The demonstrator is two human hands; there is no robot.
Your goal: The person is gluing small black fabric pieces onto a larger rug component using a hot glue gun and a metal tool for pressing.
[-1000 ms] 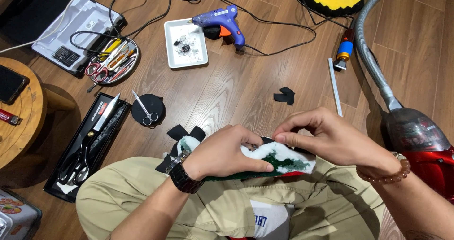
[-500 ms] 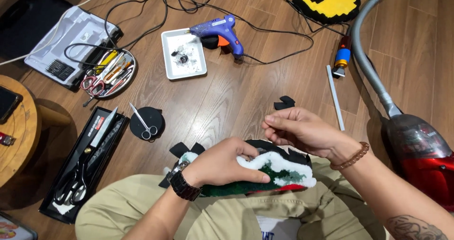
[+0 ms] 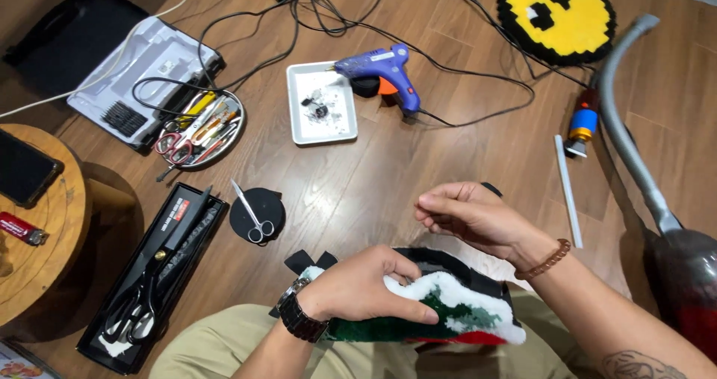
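A tufted rug piece in white, green and red with a black backing lay across the seated person's lap at the bottom of the view. The left hand, a dark watch on its wrist, pressed down on the piece's left end with fingers curled over its white edge. The right hand, wearing a beaded bracelet, hovered just above the piece without touching it, fingertips drawn together as if pinching something too small to make out. Small black scraps lay on the wooden floor just beside the left wrist. Further left, small scissors rested on a round black patch, and a long black case held large shears. Beyond that, a round metal tray held pliers, cutters and other small tools. A white rectangular tray carried a few dark bits, with a blue glue gun standing at its right edge. A yellow pixel-style rug lay at the far right, a vacuum cleaner ran down the right side, and a phone sat on a round wooden table at left.
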